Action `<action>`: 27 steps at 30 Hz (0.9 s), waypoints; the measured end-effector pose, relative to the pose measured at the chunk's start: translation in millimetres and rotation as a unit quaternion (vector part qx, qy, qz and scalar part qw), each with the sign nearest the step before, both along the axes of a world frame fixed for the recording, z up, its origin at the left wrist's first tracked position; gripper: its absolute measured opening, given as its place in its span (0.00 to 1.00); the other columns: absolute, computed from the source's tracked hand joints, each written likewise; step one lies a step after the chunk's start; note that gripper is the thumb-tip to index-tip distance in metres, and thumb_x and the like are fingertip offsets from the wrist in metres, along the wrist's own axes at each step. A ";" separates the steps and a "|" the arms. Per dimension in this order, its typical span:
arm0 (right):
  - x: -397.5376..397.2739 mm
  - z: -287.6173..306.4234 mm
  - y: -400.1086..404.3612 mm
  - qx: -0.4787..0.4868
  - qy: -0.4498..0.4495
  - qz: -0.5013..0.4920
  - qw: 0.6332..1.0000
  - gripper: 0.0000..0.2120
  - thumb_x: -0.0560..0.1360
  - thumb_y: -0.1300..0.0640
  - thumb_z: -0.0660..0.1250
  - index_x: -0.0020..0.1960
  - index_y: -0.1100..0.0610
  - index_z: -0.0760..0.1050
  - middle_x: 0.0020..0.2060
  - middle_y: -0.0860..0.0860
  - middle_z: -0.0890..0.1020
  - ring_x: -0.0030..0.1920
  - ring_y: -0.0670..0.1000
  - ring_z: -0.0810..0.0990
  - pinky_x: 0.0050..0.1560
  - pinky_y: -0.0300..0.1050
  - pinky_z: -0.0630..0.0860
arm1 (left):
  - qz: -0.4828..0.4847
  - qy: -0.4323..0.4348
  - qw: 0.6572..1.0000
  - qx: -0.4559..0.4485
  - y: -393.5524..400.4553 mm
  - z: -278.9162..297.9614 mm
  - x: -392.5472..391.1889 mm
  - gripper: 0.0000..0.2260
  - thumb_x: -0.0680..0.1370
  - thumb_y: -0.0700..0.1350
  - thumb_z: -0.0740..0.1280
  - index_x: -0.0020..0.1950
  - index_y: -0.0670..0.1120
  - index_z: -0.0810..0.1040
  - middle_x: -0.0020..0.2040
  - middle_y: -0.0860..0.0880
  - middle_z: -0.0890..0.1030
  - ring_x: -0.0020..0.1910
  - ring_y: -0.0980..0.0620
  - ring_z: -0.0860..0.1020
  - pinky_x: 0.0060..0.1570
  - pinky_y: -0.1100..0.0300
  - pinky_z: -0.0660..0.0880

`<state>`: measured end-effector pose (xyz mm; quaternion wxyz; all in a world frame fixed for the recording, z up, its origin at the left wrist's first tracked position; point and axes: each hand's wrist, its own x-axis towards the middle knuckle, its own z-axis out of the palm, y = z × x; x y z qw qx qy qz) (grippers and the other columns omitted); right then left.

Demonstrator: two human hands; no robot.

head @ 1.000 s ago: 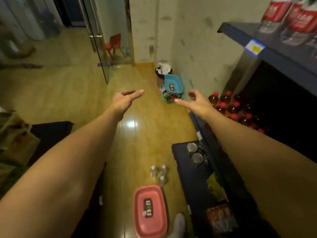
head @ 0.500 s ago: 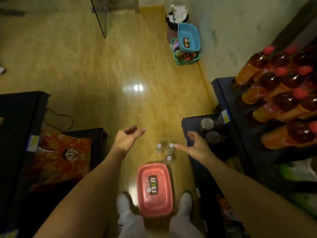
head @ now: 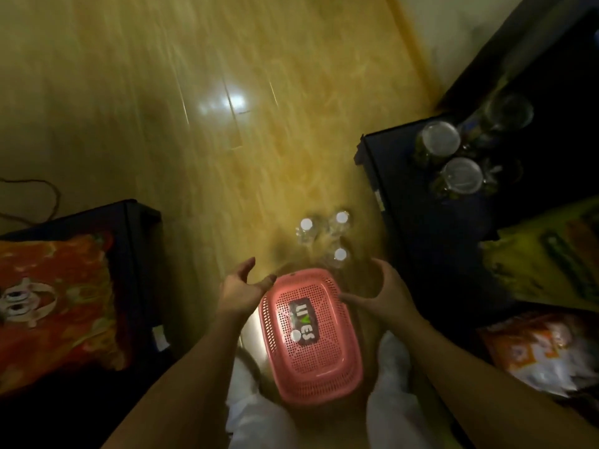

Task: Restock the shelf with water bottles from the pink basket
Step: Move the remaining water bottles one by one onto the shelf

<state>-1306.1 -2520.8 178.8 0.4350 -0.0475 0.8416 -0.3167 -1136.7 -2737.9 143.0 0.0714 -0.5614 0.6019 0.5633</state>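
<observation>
My open left hand (head: pixel 241 291) and open right hand (head: pixel 387 294) flank the pink basket (head: pixel 311 335) (perforated, upturned, dark label); three white-capped water bottles (head: pixel 324 236) stand just beyond it.

water bottles (head: pixel 324 238) blurred, perhaps three, basket label (head: pixel 303 320) illegible

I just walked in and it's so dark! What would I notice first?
The pink basket on the floor, bottom up between two open hands, left and right. Just beyond it stand three clear water bottles with white caps. A bright red snack bag sits on the low shelf at left.
</observation>
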 end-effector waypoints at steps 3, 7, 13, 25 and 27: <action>3.8 -54.0 4.2 0.014 -0.003 -0.005 1.000 0.59 0.58 0.42 0.84 0.80 0.50 0.55 0.79 0.54 0.60 0.76 0.58 0.64 0.69 0.59 0.68 | -0.002 -0.002 1.000 -0.007 -6.5 -45.9 -15.4 0.37 0.73 0.50 0.80 0.79 0.47 0.69 0.78 0.46 0.71 0.77 0.45 0.69 0.73 0.49 0.70; 2.5 -117.1 13.3 0.029 -0.004 0.001 1.000 0.59 0.58 0.41 0.83 0.80 0.49 0.55 0.79 0.54 0.60 0.76 0.57 0.63 0.70 0.57 0.68 | -0.054 -0.006 0.997 -0.046 -17.3 -106.3 -44.4 0.45 0.67 0.60 0.81 0.79 0.48 0.69 0.78 0.48 0.72 0.77 0.46 0.70 0.74 0.45 0.70; 5.5 -181.8 32.1 0.041 -0.031 -0.033 0.998 0.58 0.58 0.42 0.84 0.80 0.49 0.56 0.79 0.52 0.60 0.76 0.55 0.63 0.69 0.54 0.68 | -0.071 0.009 0.995 -0.068 -22.3 -173.3 -87.0 0.48 0.63 0.60 0.83 0.79 0.50 0.68 0.78 0.48 0.72 0.76 0.48 0.70 0.74 0.48 0.71; 12.4 -229.4 79.0 0.104 -0.081 -0.019 0.991 0.60 0.56 0.39 0.84 0.79 0.45 0.56 0.79 0.51 0.62 0.76 0.55 0.65 0.71 0.59 0.69 | -0.022 0.061 0.997 -0.039 -10.7 -257.5 -137.5 0.40 0.61 0.43 0.86 0.70 0.53 0.77 0.60 0.53 0.85 0.61 0.49 0.82 0.65 0.47 0.79; 12.9 -230.2 83.1 0.115 -0.087 -0.011 0.989 0.60 0.57 0.40 0.84 0.80 0.46 0.55 0.79 0.51 0.61 0.76 0.56 0.65 0.71 0.59 0.69 | -0.022 0.067 0.997 -0.035 -8.7 -256.8 -139.7 0.37 0.63 0.41 0.85 0.69 0.52 0.78 0.59 0.53 0.85 0.60 0.49 0.83 0.64 0.47 0.80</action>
